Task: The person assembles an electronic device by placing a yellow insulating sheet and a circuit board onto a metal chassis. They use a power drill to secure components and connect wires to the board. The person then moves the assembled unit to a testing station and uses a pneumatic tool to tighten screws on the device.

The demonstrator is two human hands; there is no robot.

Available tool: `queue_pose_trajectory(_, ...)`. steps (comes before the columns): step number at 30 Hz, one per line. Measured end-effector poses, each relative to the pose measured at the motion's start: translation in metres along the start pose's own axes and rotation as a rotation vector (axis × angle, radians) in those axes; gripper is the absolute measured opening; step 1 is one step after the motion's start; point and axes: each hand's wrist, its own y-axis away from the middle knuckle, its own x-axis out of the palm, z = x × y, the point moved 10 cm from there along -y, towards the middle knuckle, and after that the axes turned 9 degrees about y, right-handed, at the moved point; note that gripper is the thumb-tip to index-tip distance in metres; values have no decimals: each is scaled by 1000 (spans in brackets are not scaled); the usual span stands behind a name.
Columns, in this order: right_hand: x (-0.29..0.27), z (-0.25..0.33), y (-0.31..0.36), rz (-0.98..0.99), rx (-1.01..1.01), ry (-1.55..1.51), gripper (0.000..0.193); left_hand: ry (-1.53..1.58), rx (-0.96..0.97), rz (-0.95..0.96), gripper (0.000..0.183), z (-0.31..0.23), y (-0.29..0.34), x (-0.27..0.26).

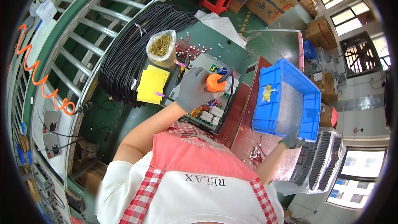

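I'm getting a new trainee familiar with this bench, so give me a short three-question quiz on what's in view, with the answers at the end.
1. Multiple choice: which hand holds the orange tool? A: right. B: left. C: neither.
2. True or false: in the picture, the blue bin is to the right of the orange tool.
3. Fill in the blank: the papers lying beside the coil of black cable are ____ in colour.

Key:
1. B: the gloved left hand has its fingers around it.
2. True.
3. Yellow.
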Motion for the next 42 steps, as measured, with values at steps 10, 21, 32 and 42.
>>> queue_pose_trajectory(10, 102, 189, 436, 2146, 991, -887, 51, 69, -45, 101, 51, 4, 6, -6)
queue_pose_trajectory(21, 110, 249, 392, 1745, -225, -873, 46, 1346, -1322, -215, 23, 139, 183, -7)
queue_pose_trajectory(32, 20, 251, 285, 1108, -174, -1241, 48, 1452, -1671, 116, 24, 116, 213, 38)
queue_pose_trajectory(42, -134, 210, 219, 946, -308, -1580, 54, 1602, -1737, 248, 23, 74, 209, 84)
